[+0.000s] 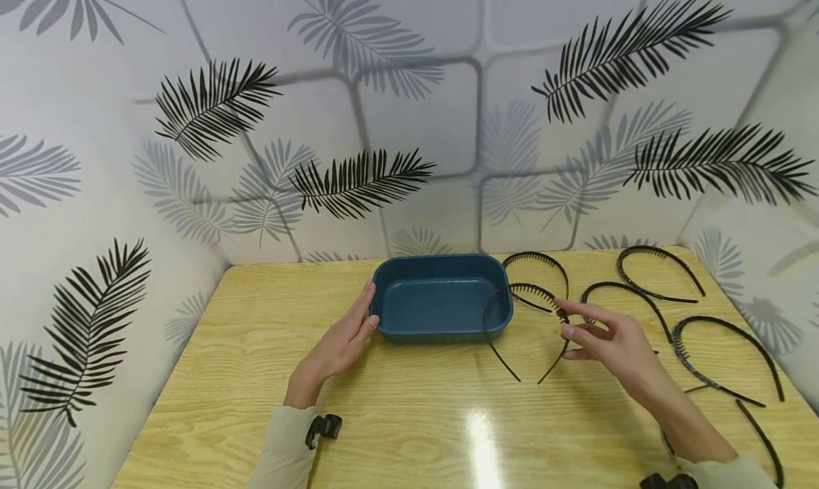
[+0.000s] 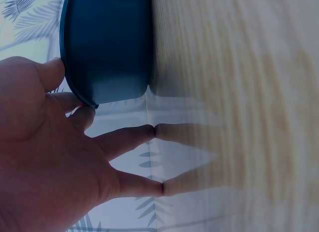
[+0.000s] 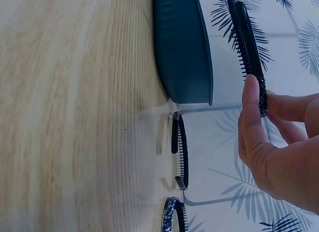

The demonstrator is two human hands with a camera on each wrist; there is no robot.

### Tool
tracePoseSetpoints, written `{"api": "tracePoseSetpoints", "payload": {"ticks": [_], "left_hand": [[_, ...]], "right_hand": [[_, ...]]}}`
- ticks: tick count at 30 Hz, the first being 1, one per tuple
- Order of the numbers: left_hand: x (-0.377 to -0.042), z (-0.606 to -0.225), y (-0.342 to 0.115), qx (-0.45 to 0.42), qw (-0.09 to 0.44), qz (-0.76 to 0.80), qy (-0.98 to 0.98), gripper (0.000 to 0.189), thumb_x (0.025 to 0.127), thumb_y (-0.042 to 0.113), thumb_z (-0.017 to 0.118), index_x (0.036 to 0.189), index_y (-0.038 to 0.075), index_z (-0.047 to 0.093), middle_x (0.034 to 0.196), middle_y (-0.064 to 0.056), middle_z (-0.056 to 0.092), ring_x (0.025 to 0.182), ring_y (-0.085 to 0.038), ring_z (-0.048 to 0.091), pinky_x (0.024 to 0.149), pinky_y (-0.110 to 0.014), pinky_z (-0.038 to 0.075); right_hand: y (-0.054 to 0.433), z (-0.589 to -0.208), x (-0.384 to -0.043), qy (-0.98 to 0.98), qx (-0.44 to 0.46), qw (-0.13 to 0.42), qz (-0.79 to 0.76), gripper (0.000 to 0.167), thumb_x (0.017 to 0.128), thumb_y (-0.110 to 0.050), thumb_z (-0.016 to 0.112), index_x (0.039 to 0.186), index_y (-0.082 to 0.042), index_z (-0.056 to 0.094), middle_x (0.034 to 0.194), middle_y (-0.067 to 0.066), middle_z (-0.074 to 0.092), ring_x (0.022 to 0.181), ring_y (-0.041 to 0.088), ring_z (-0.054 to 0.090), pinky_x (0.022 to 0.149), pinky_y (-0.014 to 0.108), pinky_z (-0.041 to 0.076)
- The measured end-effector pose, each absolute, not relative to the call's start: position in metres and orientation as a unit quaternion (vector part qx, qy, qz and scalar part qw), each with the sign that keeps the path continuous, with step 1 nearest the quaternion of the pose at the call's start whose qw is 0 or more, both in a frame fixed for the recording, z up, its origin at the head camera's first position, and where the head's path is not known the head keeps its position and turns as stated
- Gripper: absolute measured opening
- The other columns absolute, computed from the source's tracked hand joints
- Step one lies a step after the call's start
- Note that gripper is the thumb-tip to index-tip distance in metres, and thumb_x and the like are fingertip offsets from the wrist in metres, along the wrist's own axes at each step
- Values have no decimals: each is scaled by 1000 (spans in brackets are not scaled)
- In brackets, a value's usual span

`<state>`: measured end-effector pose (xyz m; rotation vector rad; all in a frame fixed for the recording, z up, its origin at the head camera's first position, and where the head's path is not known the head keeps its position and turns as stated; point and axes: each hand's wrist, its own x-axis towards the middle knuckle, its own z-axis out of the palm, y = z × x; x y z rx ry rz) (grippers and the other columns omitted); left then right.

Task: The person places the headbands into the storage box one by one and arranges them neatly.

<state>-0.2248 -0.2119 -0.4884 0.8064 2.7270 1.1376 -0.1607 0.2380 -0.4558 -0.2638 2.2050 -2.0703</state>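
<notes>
Right grip (image 1: 611,343) pinches black headband (image 3: 253,52) by one side, raised above rim level near right end of blue bin (image 1: 441,337). Left grip (image 1: 339,341), fingers extended, touches bin's left end. Light pinch, ends clear of rim, seem best.

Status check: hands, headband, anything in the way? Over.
Left hand touching left end of the blue container. Right hand pinching a black headband above the table. Nothing seen between headband and container; other headbands lie to the right.
</notes>
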Motion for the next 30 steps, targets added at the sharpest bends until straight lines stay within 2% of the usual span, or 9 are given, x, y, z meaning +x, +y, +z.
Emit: {"api": "tracePoseSetpoints", "payload": {"ticks": [4,10,16,22,26,30], "left_hand": [[-224,-489,-213,263,40,373,889,64,114,22,38,163,-2,4,171,-14,0,157,-30,6,124,-52,15],[-224,-489,-214,265,35,373,889,64,114,21,38,163,-3,5,170,-19,2,157,-31,7,124,-53,16],[-225,-490,-213,268,33,366,891,63,114,20,39,163,-2,6,171,-19,3,157,-29,7,124,-51,16],[-226,-489,-213,266,40,363,892,63,114,21,39,163,-1,6,171,-14,2,157,-27,7,125,-48,15],[-226,-489,-215,268,35,360,893,63,114,20,38,163,-3,6,170,-18,3,157,-29,7,124,-49,16],[-225,-490,-215,267,33,359,893,63,114,20,38,163,-3,6,170,-21,4,157,-29,8,124,-50,16]], "right_hand": [[231,-453,-165,714,-90,47,-693,46,100,-9,69,145,-3,59,145,-4,59,112,7,68,78,40,61],[219,-451,-174,708,-95,31,-699,49,99,-7,69,145,2,56,145,4,58,106,11,71,77,41,61],[208,-450,-182,694,-103,26,-712,49,99,-4,68,145,9,53,138,3,61,103,13,72,76,41,61],[197,-450,-188,685,-100,28,-721,47,99,-6,69,143,3,58,143,5,60,101,12,72,77,40,61],[188,-449,-192,681,-94,31,-725,48,99,-6,69,144,4,57,141,3,61,102,12,72,77,40,62],[179,-448,-196,686,-88,30,-722,52,99,-7,69,145,9,52,133,7,61,107,16,72,77,42,62]]}}
